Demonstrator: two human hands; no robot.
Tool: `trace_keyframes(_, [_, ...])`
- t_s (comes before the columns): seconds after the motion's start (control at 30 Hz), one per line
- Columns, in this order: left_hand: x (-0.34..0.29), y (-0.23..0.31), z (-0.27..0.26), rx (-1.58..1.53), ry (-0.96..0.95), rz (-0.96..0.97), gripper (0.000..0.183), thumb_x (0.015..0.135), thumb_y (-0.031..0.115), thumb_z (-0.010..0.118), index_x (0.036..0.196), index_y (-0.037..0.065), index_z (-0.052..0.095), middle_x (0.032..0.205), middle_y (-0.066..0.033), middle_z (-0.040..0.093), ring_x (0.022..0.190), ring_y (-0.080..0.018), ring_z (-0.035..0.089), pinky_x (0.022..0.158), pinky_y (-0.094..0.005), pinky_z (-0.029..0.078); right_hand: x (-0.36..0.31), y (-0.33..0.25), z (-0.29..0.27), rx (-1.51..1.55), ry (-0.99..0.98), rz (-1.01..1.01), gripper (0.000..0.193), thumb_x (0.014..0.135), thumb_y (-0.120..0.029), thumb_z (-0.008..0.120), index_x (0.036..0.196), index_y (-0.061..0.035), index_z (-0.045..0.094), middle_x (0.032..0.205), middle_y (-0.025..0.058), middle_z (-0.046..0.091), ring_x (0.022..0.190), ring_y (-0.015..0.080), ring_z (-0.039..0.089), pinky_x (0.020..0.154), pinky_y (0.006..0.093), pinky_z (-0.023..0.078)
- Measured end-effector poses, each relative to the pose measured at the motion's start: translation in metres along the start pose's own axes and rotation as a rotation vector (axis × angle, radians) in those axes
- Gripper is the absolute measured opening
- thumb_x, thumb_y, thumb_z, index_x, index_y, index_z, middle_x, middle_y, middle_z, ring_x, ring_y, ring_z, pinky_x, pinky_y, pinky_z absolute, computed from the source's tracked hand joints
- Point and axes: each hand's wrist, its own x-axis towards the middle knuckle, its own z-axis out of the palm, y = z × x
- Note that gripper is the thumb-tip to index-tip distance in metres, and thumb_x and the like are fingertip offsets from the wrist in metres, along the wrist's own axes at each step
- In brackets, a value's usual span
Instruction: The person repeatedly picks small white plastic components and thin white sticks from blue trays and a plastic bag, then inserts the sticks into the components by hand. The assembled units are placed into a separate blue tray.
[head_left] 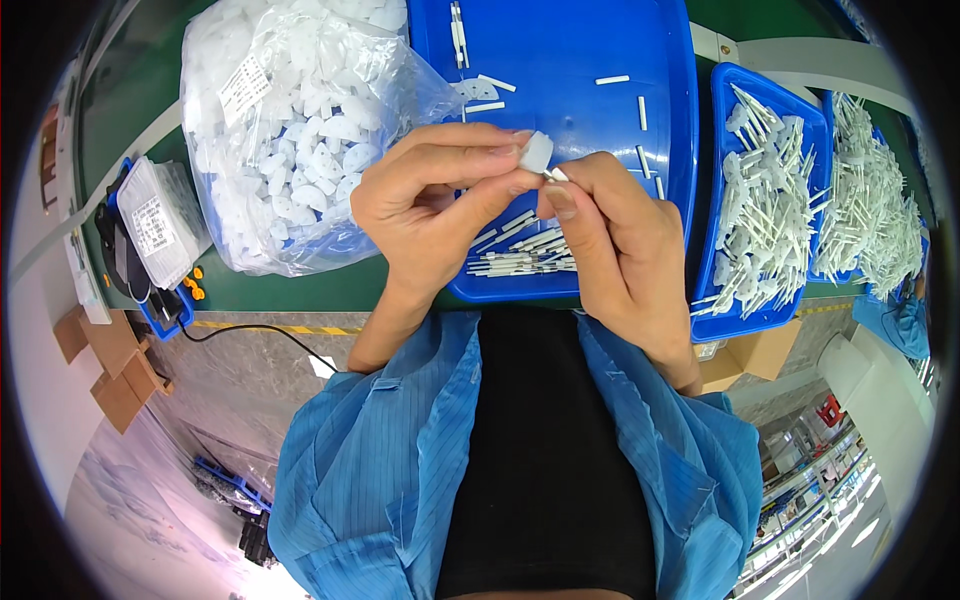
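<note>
My left hand (430, 195) pinches a small white plastic piece (537, 152) between thumb and fingertips. Close against it, my right hand (625, 240) grips a thin white rod (557, 174) between thumb and forefinger; the two parts meet, but whether they are joined I cannot tell. Both hands are above the near half of a large blue tray (560, 60). Beneath them lies a heap of white rods (525, 263), partly covered by my hands. A half-round white piece (475, 90) and a few loose rods are scattered farther back in the tray.
Left of the tray, a clear plastic bag (435, 95) bulges with half-round white pieces. Two blue trays at right hold piled rod-and-plate parts (770, 190). A labelled clear box (155, 235), orange bits (195, 285) and a black cable (250, 328) lie far left. Another person's blue sleeve (895, 325) shows far right.
</note>
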Motion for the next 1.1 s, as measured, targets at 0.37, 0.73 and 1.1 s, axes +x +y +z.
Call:
trace_keyframes(0.37, [0.008, 0.009, -0.006, -0.270, -0.088, -0.141, 0.026, 0.082, -0.018, 0.068, 0.105, -0.009, 0.058, 0.110, -0.0215, 0.060, 0.097, -0.0237, 0.069, 0.087, -0.0318, 0.061, 0.001, -0.001, -0.003, 0.192, -0.101, 0.084, 0.010, 0.100, -0.011, 0.059, 0.105, -0.0022, 0.060, 0.076, 0.0100, 0.065, 0.063, 0.0230, 0.068, 0.053, 0.0303, 0.048])
trace_keyframes(0.73, [0.020, 0.026, -0.002, 0.092, -0.212, 0.109, 0.019, 0.085, -0.003, 0.068, 0.088, 0.004, 0.051, 0.093, -0.0146, 0.055, 0.073, -0.0255, 0.065, 0.063, -0.0350, 0.057, -0.006, 0.000, 0.012, 0.419, 0.000, -0.096, 0.008, 0.093, -0.007, 0.067, 0.098, -0.0019, 0.062, 0.066, 0.0074, 0.059, 0.047, 0.0218, 0.058, 0.044, 0.0295, 0.045])
trace_keyframes(1.1, [0.008, 0.022, 0.006, 0.057, -0.090, 0.020, 0.015, 0.078, -0.006, 0.072, 0.091, -0.002, 0.065, 0.094, -0.0198, 0.067, 0.080, -0.0240, 0.070, 0.069, -0.0315, 0.058, -0.010, -0.005, 0.010, -0.383, 0.139, -0.362, 0.009, 0.089, -0.003, 0.067, 0.095, 0.0022, 0.061, 0.065, 0.0088, 0.061, 0.049, 0.0212, 0.061, 0.045, 0.0308, 0.047])
